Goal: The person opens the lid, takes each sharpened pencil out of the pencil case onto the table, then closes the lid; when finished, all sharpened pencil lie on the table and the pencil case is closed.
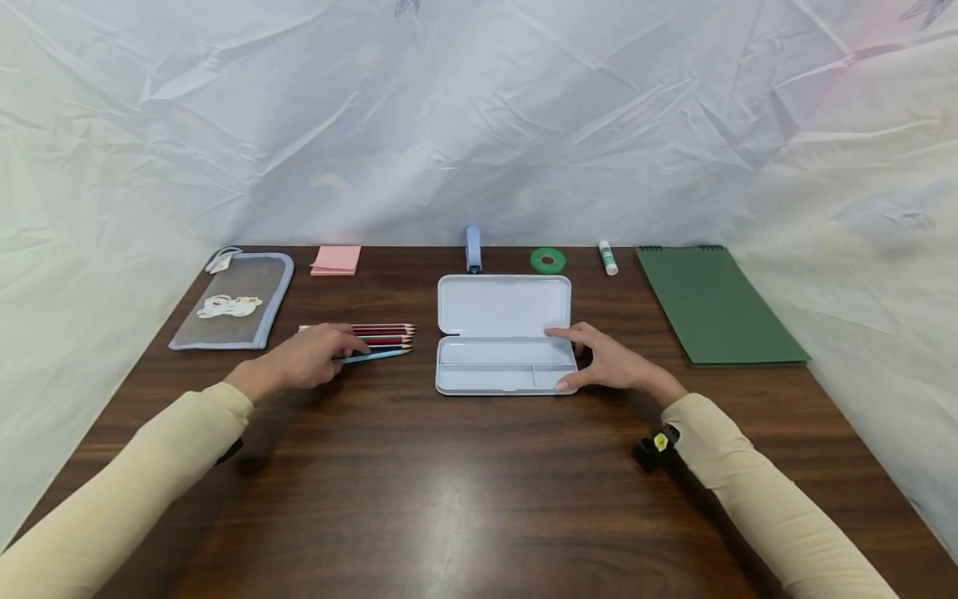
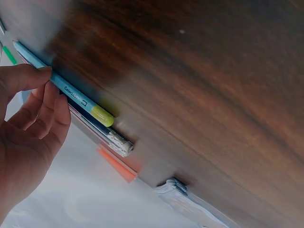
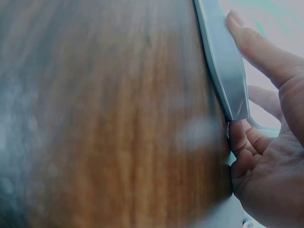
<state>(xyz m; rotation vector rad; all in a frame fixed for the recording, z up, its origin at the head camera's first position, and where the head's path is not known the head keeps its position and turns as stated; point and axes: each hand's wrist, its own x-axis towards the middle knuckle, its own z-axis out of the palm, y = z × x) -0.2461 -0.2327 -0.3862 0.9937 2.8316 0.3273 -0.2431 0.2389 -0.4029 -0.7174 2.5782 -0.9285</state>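
Observation:
My left hand [image 1: 314, 355] pinches a light blue pencil [image 2: 73, 91] with a yellow-green end between thumb and fingers, at the near side of a row. Several other pencils [image 1: 389, 330], red and dark striped, lie side by side just beyond it, partly covered by the hand. In the middle of the table a white pencil case [image 1: 482, 380] stands with its lid [image 1: 503, 304] raised at the back; its compartments hold nothing. At its right end my right hand [image 1: 609, 363] grips the case, thumb on the front edge and index finger reaching the hinge side.
Along the back of the dark wooden table [image 1: 419, 491] are pink sticky notes [image 1: 336, 259], a blue stapler [image 1: 473, 249], green tape [image 1: 548, 260] and a glue stick [image 1: 608, 258]. A mesh zip pouch [image 1: 243, 324] lies left, a green spiral pad [image 1: 718, 312] right.

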